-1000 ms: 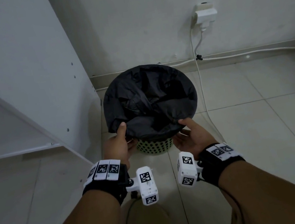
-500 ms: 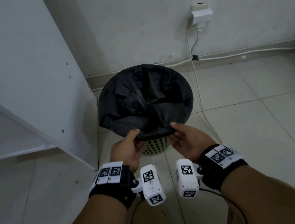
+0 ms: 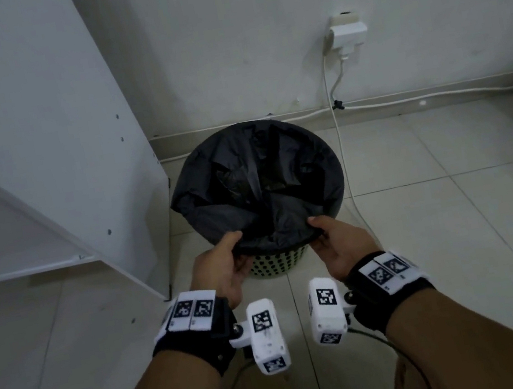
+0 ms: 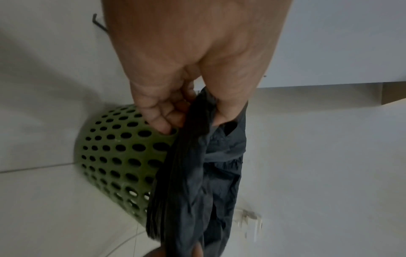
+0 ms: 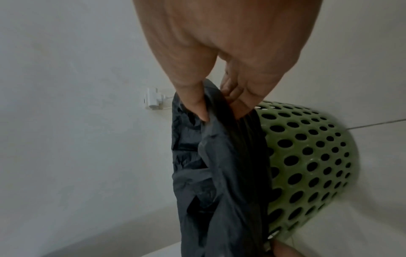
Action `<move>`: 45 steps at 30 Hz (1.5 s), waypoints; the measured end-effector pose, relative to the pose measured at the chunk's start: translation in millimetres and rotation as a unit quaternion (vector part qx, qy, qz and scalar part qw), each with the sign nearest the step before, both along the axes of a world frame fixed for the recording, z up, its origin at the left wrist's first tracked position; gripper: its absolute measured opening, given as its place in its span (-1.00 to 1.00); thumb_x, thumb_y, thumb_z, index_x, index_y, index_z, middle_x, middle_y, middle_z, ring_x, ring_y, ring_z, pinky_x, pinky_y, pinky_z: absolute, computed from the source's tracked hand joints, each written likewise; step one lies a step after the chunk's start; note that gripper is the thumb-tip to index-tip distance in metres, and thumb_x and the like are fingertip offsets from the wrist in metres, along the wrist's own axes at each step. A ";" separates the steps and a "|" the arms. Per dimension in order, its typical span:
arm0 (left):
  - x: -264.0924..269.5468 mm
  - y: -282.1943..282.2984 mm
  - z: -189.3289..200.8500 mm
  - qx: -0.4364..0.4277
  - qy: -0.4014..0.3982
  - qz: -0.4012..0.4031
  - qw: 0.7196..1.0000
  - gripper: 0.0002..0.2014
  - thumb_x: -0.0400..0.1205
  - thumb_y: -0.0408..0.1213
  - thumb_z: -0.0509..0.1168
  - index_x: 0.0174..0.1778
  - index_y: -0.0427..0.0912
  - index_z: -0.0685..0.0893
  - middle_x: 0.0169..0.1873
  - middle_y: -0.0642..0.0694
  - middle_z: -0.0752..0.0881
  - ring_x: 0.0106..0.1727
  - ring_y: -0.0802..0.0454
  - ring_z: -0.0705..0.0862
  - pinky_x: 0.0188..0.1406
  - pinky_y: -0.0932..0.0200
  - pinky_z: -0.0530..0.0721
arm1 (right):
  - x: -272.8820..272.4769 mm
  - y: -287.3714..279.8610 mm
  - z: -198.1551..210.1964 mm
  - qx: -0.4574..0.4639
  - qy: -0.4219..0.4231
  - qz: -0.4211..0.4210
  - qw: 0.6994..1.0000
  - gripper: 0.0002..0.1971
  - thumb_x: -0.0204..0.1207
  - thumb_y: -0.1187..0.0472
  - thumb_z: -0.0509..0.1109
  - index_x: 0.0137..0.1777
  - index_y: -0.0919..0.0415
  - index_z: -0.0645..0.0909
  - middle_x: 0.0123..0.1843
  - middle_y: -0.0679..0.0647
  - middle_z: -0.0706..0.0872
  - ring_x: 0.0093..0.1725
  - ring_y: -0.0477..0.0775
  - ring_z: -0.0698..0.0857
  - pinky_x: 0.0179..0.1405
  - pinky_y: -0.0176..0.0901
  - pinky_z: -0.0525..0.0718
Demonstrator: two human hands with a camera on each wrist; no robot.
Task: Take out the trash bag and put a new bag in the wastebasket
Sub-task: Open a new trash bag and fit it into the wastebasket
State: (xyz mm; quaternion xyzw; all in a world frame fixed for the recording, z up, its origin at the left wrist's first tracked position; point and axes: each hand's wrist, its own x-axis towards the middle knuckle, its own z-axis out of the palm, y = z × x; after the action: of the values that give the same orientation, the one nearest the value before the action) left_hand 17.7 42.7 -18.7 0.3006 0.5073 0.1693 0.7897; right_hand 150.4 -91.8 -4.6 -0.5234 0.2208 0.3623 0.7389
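A black trash bag (image 3: 257, 187) lines a green perforated wastebasket (image 3: 277, 264) on the tiled floor by the wall. Its edge is folded over the basket's rim. My left hand (image 3: 222, 264) pinches the bag's near edge on the left, thumb on top and fingers beneath. My right hand (image 3: 334, 242) pinches the same edge on the right. The left wrist view shows the bag (image 4: 197, 173) between thumb and curled fingers, with the basket (image 4: 118, 156) beside it. From the right wrist I see the bag (image 5: 219, 165) pinched next to the basket (image 5: 307, 156).
A white cabinet panel (image 3: 43, 128) stands close to the basket's left. A wall socket with a plug (image 3: 347, 33) sits above right, and its white cable (image 3: 345, 162) runs down past the basket's right side. Tiled floor spreads to the right.
Both hands have slid inward along the bag's near edge and now pinch it closer together. The near edge is gathered and lifted off the rim.
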 end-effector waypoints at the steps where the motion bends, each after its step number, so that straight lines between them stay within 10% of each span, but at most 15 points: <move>1: 1.4 -8.8 0.1 -0.003 -0.005 0.000 1.000 -0.84 0.61 -0.30 0.47 0.08 -0.24 0.76 -0.10 -0.18 0.83 -0.14 -0.06 0.76 -0.18 0.08 0.75 | -3.0 -0.3 -0.9 0.000 -0.002 0.016 1.000 -0.87 0.46 0.44 0.52 -0.01 0.39 0.72 -0.01 0.28 0.83 -0.16 0.12 0.80 -0.33 -0.15 0.81; 9: 3.2 -4.8 4.2 0.002 0.001 -0.017 1.000 -0.87 0.64 -0.43 0.39 0.09 -0.33 0.70 -0.13 -0.24 0.81 -0.19 -0.09 0.77 -0.29 0.06 0.79 | -1.1 -13.4 -6.8 -0.027 0.010 0.058 0.998 -0.57 0.38 -0.02 0.63 0.16 0.19 0.71 0.13 0.12 0.74 0.08 0.12 0.73 0.04 0.04 0.73; 16: -7.4 25.8 6.2 0.009 0.027 -0.049 0.998 -0.80 0.63 -0.43 0.37 0.16 -0.30 0.69 -0.06 -0.23 0.78 -0.19 -0.08 0.74 -0.43 0.11 0.81 | -2.8 -9.6 -3.3 0.030 0.027 0.042 0.998 -0.88 0.48 0.37 0.52 0.00 0.30 0.72 -0.13 0.18 0.85 -0.16 0.11 0.78 -0.21 -0.13 0.75; 25: 0.2 -20.6 -1.6 0.011 0.006 0.020 1.000 -0.82 0.57 -0.32 0.51 0.03 -0.30 0.75 -0.18 -0.19 0.82 -0.14 -0.13 0.78 0.01 -0.01 0.79 | -19.4 -5.3 -3.5 -0.005 -0.003 0.048 0.999 -0.84 0.41 0.36 0.60 -0.03 0.32 0.75 -0.07 0.22 0.84 -0.17 0.06 0.76 -0.34 -0.24 0.71; 32: -10.2 7.2 3.5 0.022 0.036 -0.036 0.998 -0.84 0.66 -0.39 0.36 0.14 -0.29 0.70 -0.01 -0.28 0.83 -0.17 -0.15 0.80 -0.39 0.06 0.81 | -5.9 -15.7 -7.2 0.008 0.006 0.059 0.998 -0.64 0.39 0.03 0.63 0.11 0.19 0.76 -0.11 0.07 0.82 -0.01 0.10 0.74 0.02 -0.05 0.70; 38: -18.0 32.0 5.3 0.067 0.101 -0.097 0.988 -0.96 0.64 -0.34 0.36 -0.10 -0.22 0.69 -0.35 -0.12 0.76 -0.55 0.07 0.71 -0.59 0.22 0.71 | -5.9 -13.0 -13.0 0.028 0.035 0.046 0.998 -0.67 0.43 0.32 0.56 0.20 0.33 0.72 0.05 0.20 0.81 -0.12 0.10 0.72 -0.15 -0.13 0.66; 45: -7.8 -0.2 5.0 0.028 0.018 -0.013 0.999 -0.72 0.53 -0.19 0.58 0.09 -0.22 0.79 -0.02 -0.16 0.88 -0.01 -0.11 0.83 -0.07 0.00 0.83 | -17.9 -0.6 -3.1 0.025 0.026 -0.004 0.999 -0.75 0.45 0.44 0.54 0.13 0.40 0.72 0.08 0.31 0.82 -0.16 0.12 0.80 -0.42 -0.25 0.77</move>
State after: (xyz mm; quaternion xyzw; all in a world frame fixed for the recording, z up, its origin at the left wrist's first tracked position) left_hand 9.9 42.4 -13.7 0.3325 0.5126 0.1677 0.7737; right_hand 132.6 -92.4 -7.7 -0.4940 0.2329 0.3781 0.7475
